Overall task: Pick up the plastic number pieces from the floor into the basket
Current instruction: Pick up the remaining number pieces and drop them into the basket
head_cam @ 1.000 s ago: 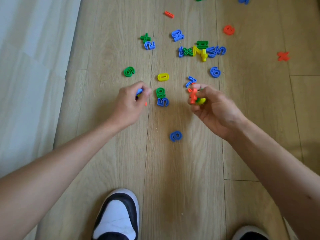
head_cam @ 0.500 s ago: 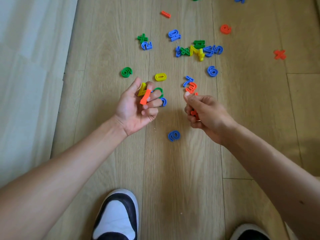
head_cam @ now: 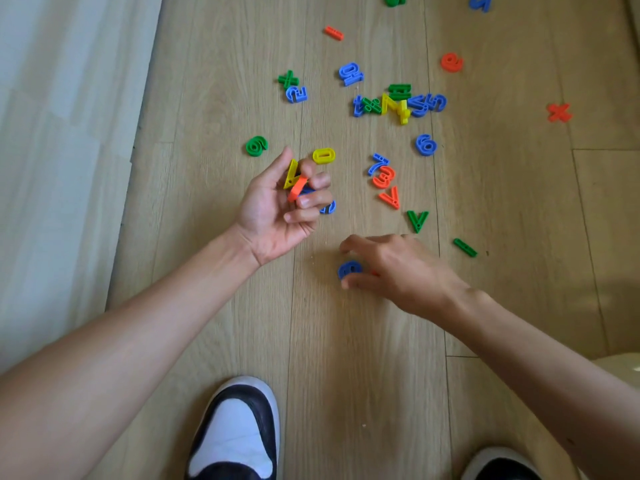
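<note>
Mid-collection, by the look of it: plenty of plastic number pieces lying on the floor (head_cam: 346,358), none seen in a basket. Basket itself not in view. Pale curved edge at far right (head_cam: 620,367) possibly it, cannot tell.

Left hand (head_cam: 273,213) turned palm up, grip closed round a small stack: yellow piece (head_cam: 292,173) upright against the thumb side, orange piece (head_cam: 298,189) across it, a dark blue one tucked under the curled fingers (head_cam: 310,201). Probably serving as a holding tray, batching several pieces per trip instead of one. Palm-up to keep loose pieces from sliding out.

Right hand (head_cam: 405,271) low over the floor, thumb and forefinger straddling the blue round piece (head_cam: 349,269). Thumb at its near edge, forefinger apart on the far side. Grip narrow, but closed on it or not: cannot tell. Red speck under the palm, too hidden to call.

Close by for later reaches: green V (head_cam: 417,220), orange V (head_cam: 391,197), orange 3 (head_cam: 384,177), yellow 0 (head_cam: 323,155) just beside the left fingertips. Tangled cluster (head_cam: 398,103) farther out, likely needing a scoop rather than single pinches.

Risk: overfilling the left grip and dropping the stack.
</note>
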### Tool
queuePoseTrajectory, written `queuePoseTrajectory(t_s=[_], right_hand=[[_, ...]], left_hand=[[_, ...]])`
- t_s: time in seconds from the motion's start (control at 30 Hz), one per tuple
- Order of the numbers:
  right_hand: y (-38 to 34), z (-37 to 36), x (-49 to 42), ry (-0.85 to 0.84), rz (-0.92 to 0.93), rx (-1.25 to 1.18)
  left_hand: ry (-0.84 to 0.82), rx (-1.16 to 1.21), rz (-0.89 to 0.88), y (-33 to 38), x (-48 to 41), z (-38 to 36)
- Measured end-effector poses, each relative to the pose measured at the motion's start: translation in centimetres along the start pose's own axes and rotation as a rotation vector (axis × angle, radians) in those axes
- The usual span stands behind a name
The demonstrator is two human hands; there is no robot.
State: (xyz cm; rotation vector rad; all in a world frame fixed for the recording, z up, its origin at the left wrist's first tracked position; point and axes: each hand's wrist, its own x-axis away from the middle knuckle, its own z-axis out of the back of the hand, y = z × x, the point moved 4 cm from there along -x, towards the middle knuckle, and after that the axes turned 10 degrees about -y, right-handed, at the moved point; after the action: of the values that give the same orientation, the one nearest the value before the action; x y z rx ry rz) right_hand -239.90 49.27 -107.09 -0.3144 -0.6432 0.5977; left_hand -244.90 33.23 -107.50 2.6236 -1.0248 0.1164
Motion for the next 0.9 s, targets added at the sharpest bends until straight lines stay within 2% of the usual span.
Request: queuePoseTrajectory(t_s=[0.2,0.3,0.33,0.37,0.47,0.5,0.53,0.63,0.7,0.8,0.9], right_hand=[[-0.8,-1.2,0.1,-0.022,0.024,0.108],[-0.8,-1.4,0.3,-0.027,-0.01,0.085],[-0.8,-1.5,0.4,-0.032,-0.021,0.076],[-0.7,-1.5,0.6,-0.03,-0.032,0.061],[-0.1,-1.0,1.6,-0.014,-0.092,-0.044],[0.2,-0.7,2.0,0.018,-0.115,-0.111],[0.7,0.0,2.6,0.069,-0.142,-0.171],[2.9,2.4,4.6,0.263,-0.27,-0.212],[5.0,3.4,6.1,0.301,-0.376,-0.187],[7.2,3.0,7.4,0.19,-0.529,-0.106],[7.9,1.7,7.5,0.11,-0.582,-0.028]], left_hand=[[0.239,-0.203,0.024,0.7,-0.3,0.2],[0.373,-0.47,0.022,1.5,-0.6,0.4],[0.428,-0.675,-0.003,1.9,-0.8,0.4],[0.478,-0.979,-0.042,2.5,-0.9,0.4],[0.466,-2.132,-0.08,3.3,-1.2,0.0],[0.465,-2.377,-0.024,3.0,-1.2,0.0],[0.467,-2.518,0.022,2.6,-1.2,-0.1],[0.453,-2.699,0.118,1.0,-1.2,-0.7],[0.419,-2.743,0.178,0.1,-1.4,-0.6],[0.41,-2.811,0.277,-0.1,-1.8,-0.5],[0.403,-2.853,0.322,-0.3,-2.2,-0.5]])
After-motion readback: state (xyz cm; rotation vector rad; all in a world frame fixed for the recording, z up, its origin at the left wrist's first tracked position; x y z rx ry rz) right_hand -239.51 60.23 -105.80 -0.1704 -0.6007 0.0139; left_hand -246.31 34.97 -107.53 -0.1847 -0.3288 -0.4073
